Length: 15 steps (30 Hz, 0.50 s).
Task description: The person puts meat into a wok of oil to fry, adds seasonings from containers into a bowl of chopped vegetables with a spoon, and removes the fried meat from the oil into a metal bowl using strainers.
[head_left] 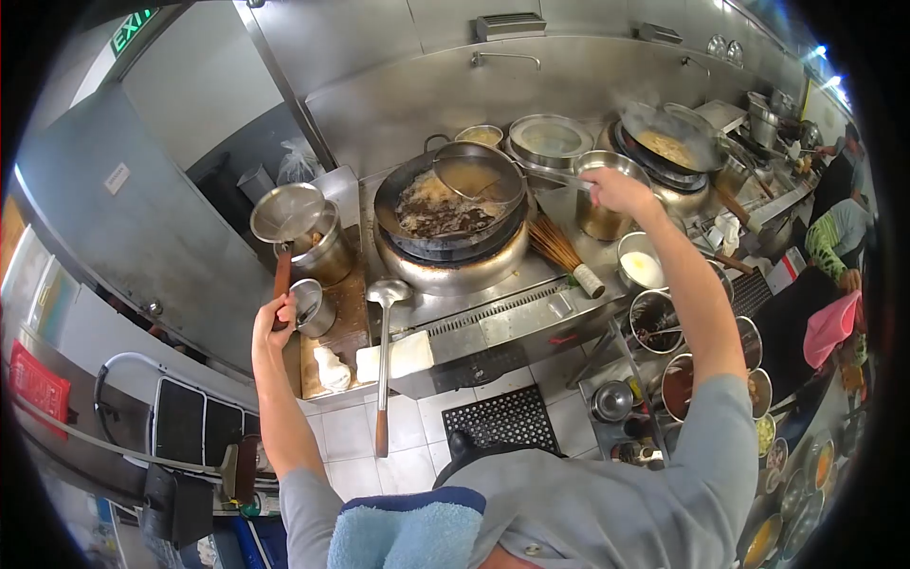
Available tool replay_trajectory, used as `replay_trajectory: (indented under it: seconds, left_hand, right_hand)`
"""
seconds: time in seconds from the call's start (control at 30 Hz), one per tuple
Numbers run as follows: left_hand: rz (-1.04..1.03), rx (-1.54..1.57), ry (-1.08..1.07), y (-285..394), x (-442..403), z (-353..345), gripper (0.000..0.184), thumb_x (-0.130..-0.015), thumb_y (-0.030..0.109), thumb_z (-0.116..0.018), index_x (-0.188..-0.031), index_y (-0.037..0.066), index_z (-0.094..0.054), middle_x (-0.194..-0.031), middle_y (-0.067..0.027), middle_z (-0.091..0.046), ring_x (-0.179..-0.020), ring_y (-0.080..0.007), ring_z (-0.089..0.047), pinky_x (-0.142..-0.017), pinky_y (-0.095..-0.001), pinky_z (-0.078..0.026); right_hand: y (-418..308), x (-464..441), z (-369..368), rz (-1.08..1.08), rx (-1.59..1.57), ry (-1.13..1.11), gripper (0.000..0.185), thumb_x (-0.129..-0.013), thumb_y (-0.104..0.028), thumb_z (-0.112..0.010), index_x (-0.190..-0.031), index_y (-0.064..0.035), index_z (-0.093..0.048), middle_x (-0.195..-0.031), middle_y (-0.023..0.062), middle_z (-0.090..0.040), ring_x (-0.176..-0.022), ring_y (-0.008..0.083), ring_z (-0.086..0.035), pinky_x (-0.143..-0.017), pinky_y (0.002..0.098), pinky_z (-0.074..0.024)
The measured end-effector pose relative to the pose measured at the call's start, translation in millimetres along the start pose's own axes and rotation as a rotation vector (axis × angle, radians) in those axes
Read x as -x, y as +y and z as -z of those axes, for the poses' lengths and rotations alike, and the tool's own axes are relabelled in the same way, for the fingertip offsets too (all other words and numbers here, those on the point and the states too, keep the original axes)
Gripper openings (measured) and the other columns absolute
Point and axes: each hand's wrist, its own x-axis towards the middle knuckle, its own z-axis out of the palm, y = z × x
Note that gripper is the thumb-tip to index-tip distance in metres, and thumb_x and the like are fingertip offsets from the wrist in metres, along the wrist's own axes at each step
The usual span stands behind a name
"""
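My left hand [274, 317] is closed around the wooden handle of a round mesh strainer [287, 211]. That strainer is over a tall steel pot [332, 261] with brown pieces inside; whether they touch is unclear. With my right hand [614, 191] I grip the long metal handle of a wide, dark-rimmed skimmer [469, 171]. Its bowl is tilted over the back right of a black wok [391, 201], where dark oil bubbles and foams. Below my right hand stands a tall steel pot [601, 226]. A small steel pot [313, 308] is beside my left hand.
A ladle [383, 332] lies across the counter's front edge by a folded white cloth [408, 356]. A bamboo brush [559, 251] lies right of the wok. Further right are a steaming second wok [668, 142], a trolley of sauce pots [656, 321] and a co-worker in dark clothing [796, 318].
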Motion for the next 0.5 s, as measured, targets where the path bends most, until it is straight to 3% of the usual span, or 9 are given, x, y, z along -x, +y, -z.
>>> replay_trajectory:
  seconds: [0.07,0.2,0.23,0.27,0.33,0.4,0.43,0.5]
  left_hand:
    - [0.08,0.072,0.008,3,7,11,0.017,-0.088,0.003,-0.046,-0.1,-0.009,-0.044,-0.073,-0.0106,-0.049,-0.049,-0.0103,-0.042,-0.041,-0.0196,-0.037]
    - [-0.008,0.081,-0.077,9,14,5,0.036,-0.088,0.016,-0.05,-0.104,-0.014,-0.041,-0.078,-0.0154,-0.051,-0.055,-0.0141,-0.048,-0.045,-0.0191,-0.043]
    - [0.069,0.267,-0.061,14,6,15,0.046,-0.088,0.024,-0.051,-0.106,-0.016,-0.038,-0.085,-0.0188,-0.051,-0.062,-0.0176,-0.05,-0.05,-0.0206,-0.047]
    - [0.148,0.399,-0.193,19,1,27,0.052,-0.087,0.027,-0.051,-0.11,-0.017,-0.036,-0.097,-0.0239,-0.049,-0.071,-0.0213,-0.052,-0.058,-0.0237,-0.051]
    - [0.002,0.424,-0.033,12,23,3,0.054,-0.087,0.026,-0.051,-0.112,-0.018,-0.034,-0.105,-0.028,-0.046,-0.075,-0.0234,-0.053,-0.063,-0.026,-0.052]
    - [-0.091,0.481,-0.054,6,30,4,0.059,-0.087,0.026,-0.052,-0.117,-0.019,-0.03,-0.113,-0.0315,-0.042,-0.078,-0.026,-0.055,-0.065,-0.0274,-0.053]
    - [-0.139,0.506,-0.059,2,36,7,0.059,-0.087,0.026,-0.052,-0.118,-0.018,-0.029,-0.115,-0.0319,-0.042,-0.078,-0.0264,-0.055,-0.066,-0.0277,-0.053]
    - [-0.195,0.532,-0.167,-7,44,15,0.059,-0.086,0.026,-0.053,-0.119,-0.017,-0.029,-0.118,-0.0334,-0.039,-0.08,-0.0278,-0.057,-0.069,-0.0281,-0.054]
  right_hand:
    - [0,-9,-2,-0.058,-0.013,-0.045,0.045,-0.076,0.0,-0.044,-0.121,-0.0016,-0.05,-0.072,0.0086,-0.061,-0.066,0.0192,-0.057,-0.061,0.0315,-0.0452]
    - [-14,-20,-3,-0.269,-0.221,-0.125,0.042,-0.081,-0.001,-0.043,-0.123,-0.002,-0.047,-0.073,0.0057,-0.06,-0.06,0.0147,-0.054,-0.049,0.0292,-0.0426]
    - [-19,-24,-6,-0.293,-0.276,-0.17,0.04,-0.082,-0.003,-0.043,-0.122,-0.0015,-0.046,-0.074,0.0058,-0.059,-0.057,0.0133,-0.052,-0.046,0.0275,-0.0398]
    - [-21,-27,-7,-0.317,-0.33,-0.214,0.038,-0.084,-0.004,-0.042,-0.122,-0.001,-0.046,-0.075,0.0059,-0.058,-0.054,0.0119,-0.049,-0.042,0.0259,-0.0369]
    - [-19,-29,-22,-0.393,-0.525,-0.233,0.033,-0.086,-0.006,-0.041,-0.118,-0.0003,-0.047,-0.075,0.0067,-0.057,-0.048,0.0096,-0.044,-0.037,0.023,-0.031]
    - [-13,-33,-42,-0.489,-0.793,-0.154,0.025,-0.087,-0.008,-0.041,-0.11,0.0004,-0.05,-0.075,0.0081,-0.055,-0.043,0.0076,-0.038,-0.034,0.0206,-0.0249]
    - [-23,-30,-43,-0.49,-0.857,-0.221,0.014,-0.088,-0.007,-0.041,-0.096,-0.0013,-0.05,-0.072,0.0081,-0.051,-0.041,0.0066,-0.033,-0.033,0.0192,-0.0215]
    - [-24,-41,-56,-0.566,-1.001,-0.278,0.01,-0.088,-0.007,-0.04,-0.092,-0.002,-0.048,-0.071,0.0074,-0.049,-0.041,0.0055,-0.033,-0.032,0.0189,-0.0195]
